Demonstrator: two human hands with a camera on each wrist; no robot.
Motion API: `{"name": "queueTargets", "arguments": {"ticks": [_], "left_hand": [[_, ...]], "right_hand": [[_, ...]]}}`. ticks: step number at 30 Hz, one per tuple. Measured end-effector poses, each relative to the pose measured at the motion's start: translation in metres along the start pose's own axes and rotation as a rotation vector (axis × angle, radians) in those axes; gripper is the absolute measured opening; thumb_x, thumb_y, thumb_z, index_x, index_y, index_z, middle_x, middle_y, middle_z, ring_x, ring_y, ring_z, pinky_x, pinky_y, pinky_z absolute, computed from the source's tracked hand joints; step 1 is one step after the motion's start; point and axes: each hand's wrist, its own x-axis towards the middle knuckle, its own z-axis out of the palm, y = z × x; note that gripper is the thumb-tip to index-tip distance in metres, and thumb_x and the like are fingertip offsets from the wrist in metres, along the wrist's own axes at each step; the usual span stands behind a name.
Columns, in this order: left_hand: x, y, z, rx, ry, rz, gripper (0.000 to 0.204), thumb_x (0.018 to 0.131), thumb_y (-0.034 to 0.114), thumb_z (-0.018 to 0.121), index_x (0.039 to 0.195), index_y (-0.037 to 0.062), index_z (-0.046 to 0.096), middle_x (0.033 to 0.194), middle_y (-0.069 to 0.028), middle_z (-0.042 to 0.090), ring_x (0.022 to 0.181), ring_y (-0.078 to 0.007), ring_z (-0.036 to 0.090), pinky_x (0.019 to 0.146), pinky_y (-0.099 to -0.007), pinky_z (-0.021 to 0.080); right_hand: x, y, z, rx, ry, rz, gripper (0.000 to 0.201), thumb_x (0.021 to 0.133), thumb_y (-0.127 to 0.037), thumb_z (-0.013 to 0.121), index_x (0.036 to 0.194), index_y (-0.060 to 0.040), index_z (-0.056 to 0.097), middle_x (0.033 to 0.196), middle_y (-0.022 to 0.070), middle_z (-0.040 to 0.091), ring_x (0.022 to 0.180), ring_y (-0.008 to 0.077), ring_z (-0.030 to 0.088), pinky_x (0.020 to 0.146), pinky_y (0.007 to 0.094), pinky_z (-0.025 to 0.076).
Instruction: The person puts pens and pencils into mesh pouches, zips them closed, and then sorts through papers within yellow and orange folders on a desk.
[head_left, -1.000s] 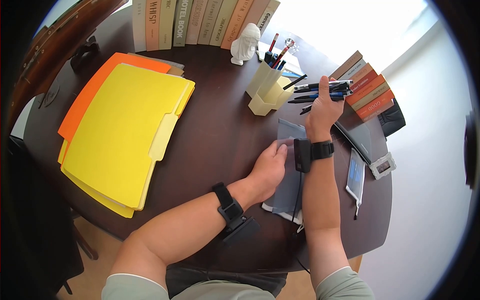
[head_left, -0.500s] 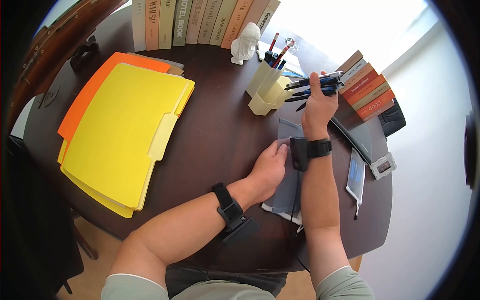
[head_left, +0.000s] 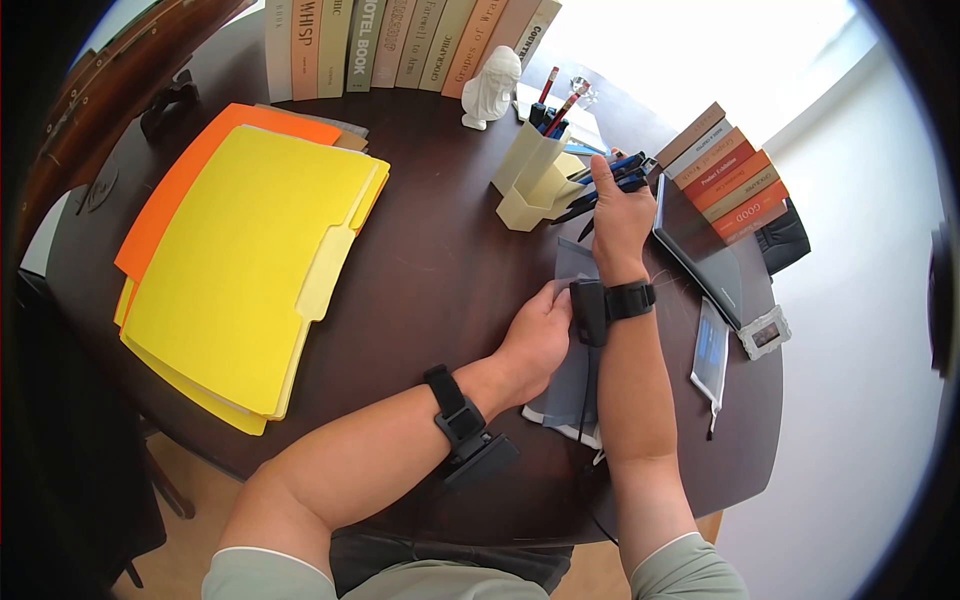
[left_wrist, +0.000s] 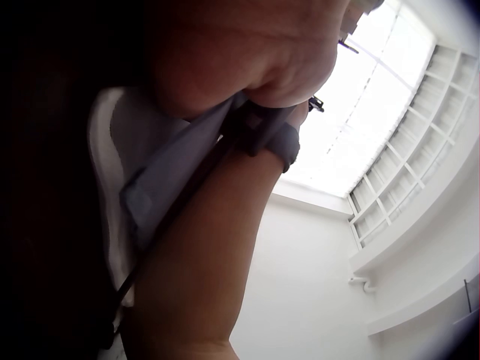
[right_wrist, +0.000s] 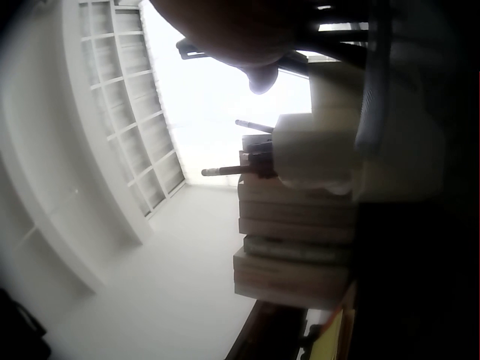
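Observation:
In the head view my right hand point(head_left: 624, 228) grips a bunch of dark and blue pens point(head_left: 630, 172), its thumb pointing up over them. The pens' near ends reach the low front compartment of the cream pen holder point(head_left: 520, 210); whether they touch it I cannot tell. Red pencils and pens stand in the holder's tall part. My left hand point(head_left: 536, 338) pinches the edge of a translucent grey mesh pouch point(head_left: 571, 385) lying below the right hand. In the right wrist view the holder point(right_wrist: 311, 150) is beside the hand point(right_wrist: 232, 30).
Yellow folders point(head_left: 245, 270) over an orange one lie at the left. A white bust point(head_left: 490, 90) stands before a row of books point(head_left: 400, 45). At the right are stacked books point(head_left: 730, 175), a dark laptop point(head_left: 700, 260), another pouch point(head_left: 710, 350) and a small frame point(head_left: 766, 332).
My right hand has moved left with the pens, bringing them closer to the pen holder and tilting them. My left hand has stayed in place on the pouch.

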Motion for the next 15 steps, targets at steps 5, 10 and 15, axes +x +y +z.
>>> {"name": "queueTargets", "arguments": {"ticks": [5,10,15], "left_hand": [[0.001,-0.001,-0.001,0.003,0.0,-0.003,0.035,0.116,0.021,0.034,0.142,0.0067,0.051,0.134,-0.0062,0.057,0.124,-0.0157,0.052,0.111,-0.0349,0.042],[0.001,-0.001,-0.001,0.011,0.006,0.009,0.037,0.116,0.021,0.033,0.144,0.0066,0.05,0.135,-0.0067,0.058,0.125,-0.0161,0.053,0.111,-0.0346,0.042],[-0.002,0.001,0.001,0.031,0.011,0.009,0.038,0.115,0.021,0.031,0.145,0.0049,0.049,0.137,-0.0083,0.057,0.126,-0.0176,0.054,0.112,-0.0353,0.043]], "right_hand": [[-0.001,0.001,-0.003,-0.05,-0.006,-0.02,0.043,0.094,-0.023,0.082,0.124,0.004,0.068,0.099,0.0001,0.067,0.088,0.0065,0.057,0.078,0.022,0.045],[0.002,0.005,-0.004,-0.104,0.089,-0.058,0.04,0.095,-0.021,0.08,0.124,0.0041,0.068,0.095,0.0012,0.068,0.084,0.0074,0.059,0.074,0.0228,0.046],[0.015,0.002,-0.016,-0.066,0.212,-0.074,0.031,0.097,-0.018,0.077,0.117,0.0034,0.069,0.092,0.0016,0.068,0.081,0.0084,0.06,0.072,0.0243,0.047]]}}
